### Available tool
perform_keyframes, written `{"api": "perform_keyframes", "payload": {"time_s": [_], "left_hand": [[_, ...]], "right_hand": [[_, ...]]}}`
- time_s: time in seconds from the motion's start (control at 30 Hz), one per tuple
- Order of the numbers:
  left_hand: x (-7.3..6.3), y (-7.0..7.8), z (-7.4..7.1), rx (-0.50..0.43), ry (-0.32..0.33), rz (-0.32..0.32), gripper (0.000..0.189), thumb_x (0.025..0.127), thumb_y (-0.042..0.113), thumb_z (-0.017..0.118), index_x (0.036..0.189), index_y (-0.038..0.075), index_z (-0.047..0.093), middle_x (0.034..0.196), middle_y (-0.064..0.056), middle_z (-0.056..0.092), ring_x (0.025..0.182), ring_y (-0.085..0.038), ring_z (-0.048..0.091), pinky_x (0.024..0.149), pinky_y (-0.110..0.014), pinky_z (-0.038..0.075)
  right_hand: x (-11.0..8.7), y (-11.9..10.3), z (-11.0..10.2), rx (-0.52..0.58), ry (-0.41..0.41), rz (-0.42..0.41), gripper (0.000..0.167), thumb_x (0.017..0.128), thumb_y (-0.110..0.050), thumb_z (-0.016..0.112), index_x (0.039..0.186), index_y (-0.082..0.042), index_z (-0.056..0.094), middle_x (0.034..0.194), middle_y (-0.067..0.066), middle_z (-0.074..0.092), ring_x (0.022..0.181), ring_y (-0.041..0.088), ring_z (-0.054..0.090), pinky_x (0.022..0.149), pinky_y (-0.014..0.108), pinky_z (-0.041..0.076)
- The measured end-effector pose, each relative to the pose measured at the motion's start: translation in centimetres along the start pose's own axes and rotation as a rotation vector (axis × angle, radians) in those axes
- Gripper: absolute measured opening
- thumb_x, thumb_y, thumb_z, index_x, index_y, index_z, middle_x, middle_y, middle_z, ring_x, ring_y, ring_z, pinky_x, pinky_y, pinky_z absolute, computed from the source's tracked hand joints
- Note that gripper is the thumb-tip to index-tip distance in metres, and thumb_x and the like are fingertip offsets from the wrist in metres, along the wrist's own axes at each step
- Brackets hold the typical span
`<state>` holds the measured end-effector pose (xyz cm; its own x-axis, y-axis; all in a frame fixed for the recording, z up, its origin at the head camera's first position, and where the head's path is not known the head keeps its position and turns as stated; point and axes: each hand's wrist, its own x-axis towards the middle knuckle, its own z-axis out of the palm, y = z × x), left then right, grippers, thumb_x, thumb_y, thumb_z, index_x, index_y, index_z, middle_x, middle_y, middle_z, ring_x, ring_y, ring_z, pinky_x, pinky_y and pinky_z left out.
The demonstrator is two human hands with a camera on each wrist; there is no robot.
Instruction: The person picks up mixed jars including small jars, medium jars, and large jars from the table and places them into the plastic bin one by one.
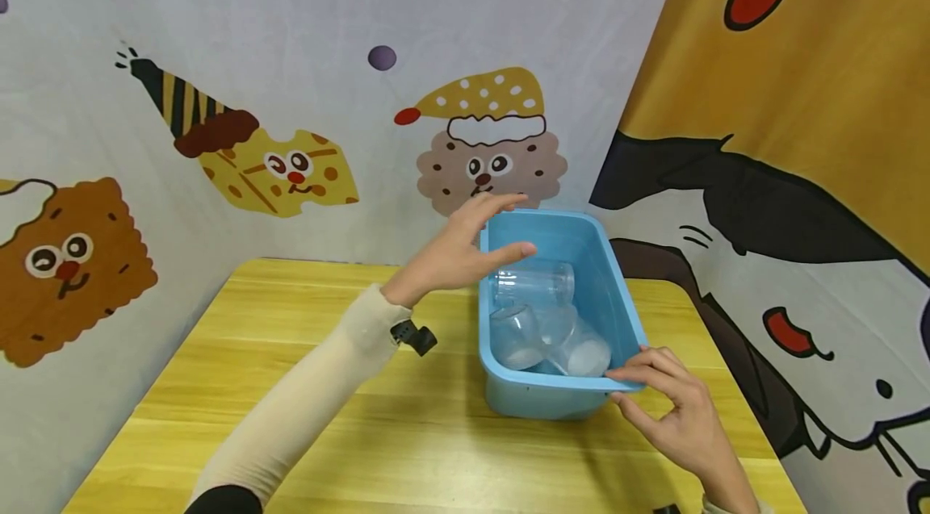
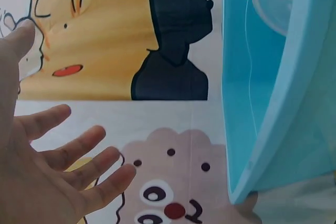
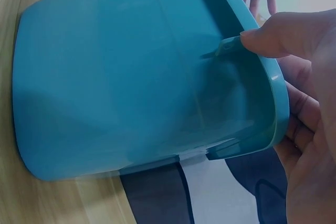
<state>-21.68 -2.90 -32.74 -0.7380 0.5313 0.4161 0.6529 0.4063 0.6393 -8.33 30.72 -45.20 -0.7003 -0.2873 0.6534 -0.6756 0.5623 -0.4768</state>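
Observation:
A light-blue plastic bin (image 1: 552,401) stands on the table, with several clear plastic cups (image 1: 536,285) lying in it, some on their sides. At its near right corner my right hand (image 1: 679,409) holds the rim, fingers over the top and the thumb (image 3: 262,40) below the lip. My left hand (image 1: 465,248) is raised beside the far left rim, its fingers spread and holding nothing. In the left wrist view a gap shows between those fingers (image 2: 100,169) and the bin's rim (image 2: 286,98).
The wooden table (image 1: 349,417) has a yellowish grain. Behind the bin hangs a white cloth (image 1: 312,14) printed with cartoon figures, and at the right a yellow printed cloth (image 1: 835,94) comes down near the table edge.

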Motion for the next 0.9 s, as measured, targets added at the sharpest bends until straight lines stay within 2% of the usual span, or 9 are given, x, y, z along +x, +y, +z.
{"api": "perform_keyframes", "payload": {"time_s": [0.17, 0.3, 0.5, 0.73, 0.9], "left_hand": [[-0.9, -0.9, -0.8, 0.039, 0.055, -0.04, 0.077, 0.092, 0.071, 0.059, 0.157, 0.035, 0.038, 0.161, 0.004, 0.039, 0.146, -0.019, 0.039, 0.117, -0.054, 0.04], [-1.6, -1.7, -1.3, 0.076, 0.096, -0.065, 0.078, 0.092, 0.073, 0.056, 0.159, 0.038, 0.034, 0.165, 0.003, 0.033, 0.151, -0.021, 0.033, 0.119, -0.057, 0.036], [-2.5, -2.6, -1.7, 0.078, 0.151, -0.112, 0.078, 0.094, 0.071, 0.056, 0.16, 0.041, 0.029, 0.17, 0.003, 0.023, 0.159, -0.021, 0.018, 0.121, -0.066, 0.026], [-3.3, -3.9, -1.9, 0.105, 0.205, -0.137, 0.08, 0.095, 0.069, 0.056, 0.162, 0.037, 0.027, 0.17, 0.003, 0.024, 0.16, -0.024, 0.016, 0.122, -0.068, 0.023], [-4.4, -5.0, -2.1, 0.11, 0.228, -0.167, 0.079, 0.096, 0.066, 0.057, 0.162, 0.037, 0.025, 0.17, 0.0, 0.026, 0.16, -0.027, 0.016, 0.124, -0.065, 0.022]], "right_hand": [[0.1, -0.1, 0.1, 0.006, 0.0, -0.019, 0.052, 0.062, 0.012, 0.089, 0.103, -0.02, 0.08, 0.098, -0.008, 0.068, 0.096, 0.004, 0.055, 0.116, 0.013, 0.035], [0.1, -0.3, 0.1, -0.006, -0.022, 0.002, 0.051, 0.064, 0.01, 0.089, 0.103, -0.021, 0.08, 0.097, -0.008, 0.068, 0.096, 0.004, 0.055, 0.114, 0.011, 0.035], [0.2, -0.4, -0.6, -0.076, -0.113, 0.081, 0.048, 0.07, 0.002, 0.091, 0.105, -0.029, 0.079, 0.101, -0.014, 0.067, 0.098, 0.001, 0.054, 0.093, 0.009, 0.042], [0.9, -0.5, -1.5, -0.111, -0.198, 0.065, 0.044, 0.075, -0.005, 0.09, 0.106, -0.034, 0.077, 0.103, -0.018, 0.068, 0.097, -0.001, 0.056, 0.087, 0.011, 0.045], [1.6, -0.6, -2.1, -0.091, -0.209, 0.068, 0.041, 0.08, -0.005, 0.087, 0.106, -0.035, 0.077, 0.103, -0.017, 0.07, 0.099, -0.001, 0.06, 0.087, 0.01, 0.047]]}}
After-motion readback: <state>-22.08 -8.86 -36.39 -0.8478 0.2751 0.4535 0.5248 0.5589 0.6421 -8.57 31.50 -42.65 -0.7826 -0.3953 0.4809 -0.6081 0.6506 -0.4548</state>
